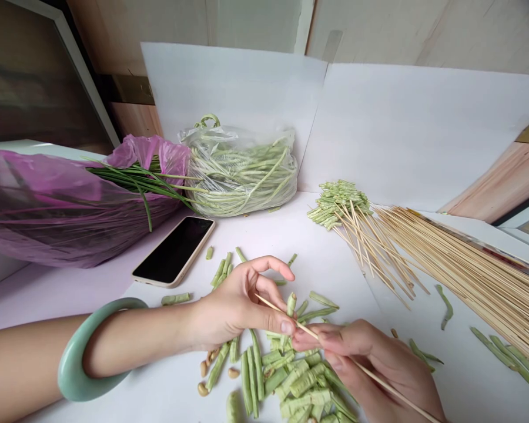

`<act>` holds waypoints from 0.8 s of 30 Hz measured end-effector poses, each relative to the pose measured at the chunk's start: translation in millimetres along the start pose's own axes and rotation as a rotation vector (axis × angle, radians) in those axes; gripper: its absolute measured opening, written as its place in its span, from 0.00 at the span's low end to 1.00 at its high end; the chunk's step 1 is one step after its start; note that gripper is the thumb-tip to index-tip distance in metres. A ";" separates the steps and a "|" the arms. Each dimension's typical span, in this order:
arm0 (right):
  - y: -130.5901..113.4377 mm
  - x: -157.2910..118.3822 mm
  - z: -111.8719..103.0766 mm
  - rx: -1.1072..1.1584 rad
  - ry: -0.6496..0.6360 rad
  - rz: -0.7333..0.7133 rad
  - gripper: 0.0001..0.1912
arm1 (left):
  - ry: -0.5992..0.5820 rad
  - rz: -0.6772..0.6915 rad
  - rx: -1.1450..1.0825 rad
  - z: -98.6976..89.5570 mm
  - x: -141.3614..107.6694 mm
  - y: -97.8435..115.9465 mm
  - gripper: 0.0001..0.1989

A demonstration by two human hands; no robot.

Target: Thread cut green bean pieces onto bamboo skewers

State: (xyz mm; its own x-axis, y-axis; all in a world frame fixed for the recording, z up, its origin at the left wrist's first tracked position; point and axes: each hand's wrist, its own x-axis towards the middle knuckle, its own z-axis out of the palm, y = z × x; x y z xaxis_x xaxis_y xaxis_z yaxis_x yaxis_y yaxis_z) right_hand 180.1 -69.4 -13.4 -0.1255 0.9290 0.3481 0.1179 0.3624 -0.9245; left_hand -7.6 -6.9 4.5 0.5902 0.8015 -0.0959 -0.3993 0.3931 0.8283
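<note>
A thin bamboo skewer [381, 382] runs across both hands. My left hand [238, 305] pinches its upper end between thumb and fingers, and my right hand [357, 358] grips it lower down. My left thumb and right fingertips nearly meet beside a short green bean piece [291, 304], which stands upright by the skewer. Whether the skewer passes through that piece is hidden. Below my hands lies a heap of cut pale-green long bean pieces [297, 382] with several loose tan bean seeds [233, 372]. A jade bangle [73, 376] circles my left forearm.
Behind my hands lie a phone [174, 251], a clear bag of long beans [242, 173] and a pink bag [57, 205] holding green stalks. At right are a large bundle of bamboo skewers [467, 270] and a bunch of skewered beans [339, 202], on white paper.
</note>
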 end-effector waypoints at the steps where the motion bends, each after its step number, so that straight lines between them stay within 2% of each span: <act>1: -0.5 0.8 0.6 0.006 -0.002 -0.002 0.06 | 0.000 -0.002 -0.003 0.1 -0.1 -0.2 0.21; 8: -1.0 3.8 2.0 0.061 -0.027 -0.014 0.05 | 0.006 0.012 0.013 -2.0 0.4 -0.6 0.22; 12: -3.5 8.2 -7.0 0.007 -0.034 -0.007 0.04 | -0.050 0.043 0.034 -5.6 2.8 0.3 0.26; 14: -5.8 12.9 -14.1 -0.045 -0.050 -0.045 0.05 | -0.048 0.107 0.104 -8.5 4.2 1.3 0.23; 17: -9.5 20.4 -22.1 -0.094 0.000 -0.107 0.07 | 0.016 0.232 0.367 -12.7 5.6 3.4 0.11; 19: -11.7 24.0 -23.8 -0.081 0.045 -0.116 0.06 | 0.031 0.270 0.633 -13.8 5.5 5.0 0.09; 21: -13.4 26.0 -23.5 -0.048 0.073 -0.105 0.05 | 0.001 0.266 0.927 -12.6 4.5 6.5 0.10; 24: -14.7 26.5 -22.6 -0.028 0.076 -0.080 0.04 | -0.120 0.306 1.301 -8.5 2.0 8.3 0.11</act>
State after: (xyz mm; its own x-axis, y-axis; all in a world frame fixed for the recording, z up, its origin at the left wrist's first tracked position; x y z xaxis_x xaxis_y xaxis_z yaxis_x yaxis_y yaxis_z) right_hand 197.4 -48.3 13.0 -0.0606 0.8998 0.4322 0.1383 0.4364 -0.8891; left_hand -15.7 1.8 6.5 0.6820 0.7089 0.1797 0.3872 -0.5585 0.7336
